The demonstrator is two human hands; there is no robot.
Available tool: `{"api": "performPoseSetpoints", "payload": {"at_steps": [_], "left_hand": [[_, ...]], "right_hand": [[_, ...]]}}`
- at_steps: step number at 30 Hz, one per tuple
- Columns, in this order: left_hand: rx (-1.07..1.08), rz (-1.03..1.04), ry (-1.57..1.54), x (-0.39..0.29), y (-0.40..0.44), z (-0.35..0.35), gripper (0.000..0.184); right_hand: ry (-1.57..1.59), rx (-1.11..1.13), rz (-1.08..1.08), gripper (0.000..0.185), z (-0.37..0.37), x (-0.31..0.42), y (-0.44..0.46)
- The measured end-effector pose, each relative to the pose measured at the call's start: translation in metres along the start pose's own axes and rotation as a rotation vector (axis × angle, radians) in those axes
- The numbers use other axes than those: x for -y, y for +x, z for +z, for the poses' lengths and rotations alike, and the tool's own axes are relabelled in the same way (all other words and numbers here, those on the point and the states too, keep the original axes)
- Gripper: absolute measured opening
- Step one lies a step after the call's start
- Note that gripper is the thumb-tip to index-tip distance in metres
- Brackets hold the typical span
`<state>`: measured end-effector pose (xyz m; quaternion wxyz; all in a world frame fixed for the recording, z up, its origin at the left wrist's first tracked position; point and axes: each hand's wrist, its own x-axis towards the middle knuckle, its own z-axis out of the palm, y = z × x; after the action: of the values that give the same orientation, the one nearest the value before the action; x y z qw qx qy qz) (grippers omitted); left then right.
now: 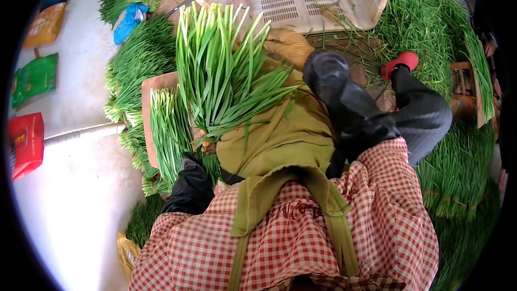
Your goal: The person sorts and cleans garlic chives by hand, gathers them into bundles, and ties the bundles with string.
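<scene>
A loose bunch of long green leaves (215,75) with pale stem ends lies fanned over the olive apron (285,134) on my lap. My left hand (207,144), in a brownish glove, shows only in part at the lower edge of this bunch; its fingers look closed round the leaves. To the right of the stems is my right hand (291,46) in a tan-orange glove, its fingers bent and partly hidden. What it holds, if anything, cannot be made out. A smaller upright bundle (168,129) rests against a brown board (149,102), left of the bunch.
A pale plastic crate (372,19) stands ahead, scraps of leaf inside. Piles of green leaves lie left (145,48) and right (425,27). My dark trouser leg and a red shoe (405,62) are at the right. Coloured packets (35,78) lie far left, a blue bag (128,22) nearer.
</scene>
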<state>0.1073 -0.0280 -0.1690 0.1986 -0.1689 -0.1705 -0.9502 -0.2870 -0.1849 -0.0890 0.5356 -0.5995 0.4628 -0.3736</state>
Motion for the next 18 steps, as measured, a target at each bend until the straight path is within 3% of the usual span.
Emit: {"api": "performPoseSetpoints", "payload": {"at_steps": [1,2,4,6,8,9,11,12,15,16,18], "left_hand": [[-0.018,0.004,0.0,0.001,0.001,0.0,0.034],[-0.035,0.01,0.006,0.001,0.001,0.001,0.033],[-0.066,0.027,0.008,0.002,-0.001,0.0,0.032],[-0.107,0.051,0.02,0.004,-0.004,0.002,0.031],[-0.175,0.074,0.029,0.003,-0.007,0.005,0.032],[-0.213,0.084,0.036,0.003,-0.009,0.007,0.033],[-0.321,0.1,0.038,0.007,-0.008,0.014,0.035],[-0.394,0.103,0.042,0.011,-0.007,0.02,0.036],[-0.698,0.064,0.167,0.011,0.008,0.056,0.041],[-0.807,0.029,0.323,0.004,0.025,0.076,0.038],[-1.163,-0.152,0.449,-0.018,0.068,0.125,0.03]], "right_hand": [[-0.014,0.15,-0.005,0.027,0.003,-0.01,0.014],[-0.012,0.159,-0.008,0.027,0.002,-0.01,0.015],[-0.607,-0.149,0.003,0.029,-0.013,-0.016,0.012],[-1.118,-0.186,-0.062,0.02,-0.066,-0.097,0.038],[-0.724,-0.102,-0.104,0.025,-0.112,-0.094,0.027],[-0.726,-0.086,-0.125,0.025,-0.105,-0.068,0.029],[-0.139,-0.002,0.175,0.035,-0.076,-0.007,0.027],[-0.144,0.009,0.182,0.035,-0.057,0.005,0.028],[-0.024,0.388,0.337,0.033,-0.013,0.003,0.046],[-0.002,0.46,0.278,0.036,-0.008,-0.021,0.053],[0.04,0.526,-0.052,0.042,-0.011,-0.104,0.081]]}}
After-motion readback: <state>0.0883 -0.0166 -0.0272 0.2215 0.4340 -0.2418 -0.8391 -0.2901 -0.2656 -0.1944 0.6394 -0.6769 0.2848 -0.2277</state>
